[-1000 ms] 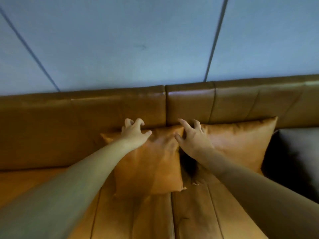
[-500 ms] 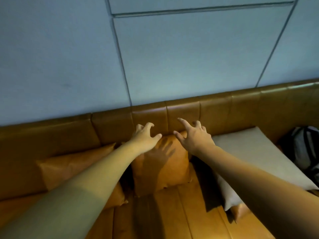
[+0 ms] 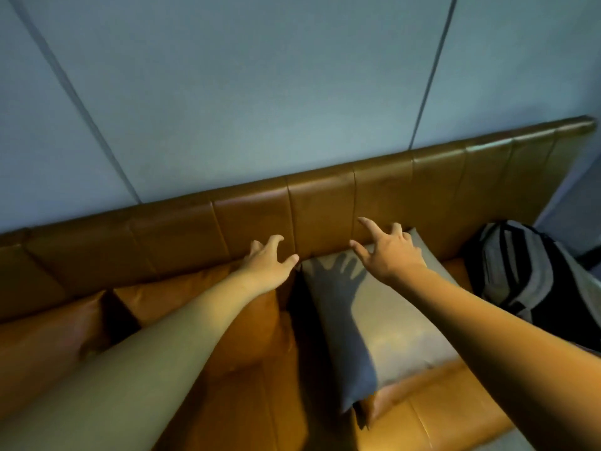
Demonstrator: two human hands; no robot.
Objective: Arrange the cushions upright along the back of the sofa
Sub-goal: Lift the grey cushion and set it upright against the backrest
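Note:
A grey cushion [image 3: 387,323] lies slanted on the tan leather sofa, its top edge near the sofa back [image 3: 325,206]. My right hand [image 3: 387,252] hovers over its top edge with fingers spread, holding nothing. My left hand [image 3: 270,265] is open above the top of an orange cushion [image 3: 182,294] that leans against the sofa back. Another orange cushion [image 3: 48,333] leans at the far left. The corner of one more orange cushion [image 3: 390,398] peeks out from under the grey one.
A black and grey striped backpack [image 3: 527,281] sits on the seat at the right end. Behind the sofa rises a pale blue panelled wall [image 3: 260,92]. The sofa seat [image 3: 432,421] runs along the bottom.
The view has swung right along the sofa. Both hands moved off the orange cushion; the right one now sits over the grey cushion, which takes up more of the view.

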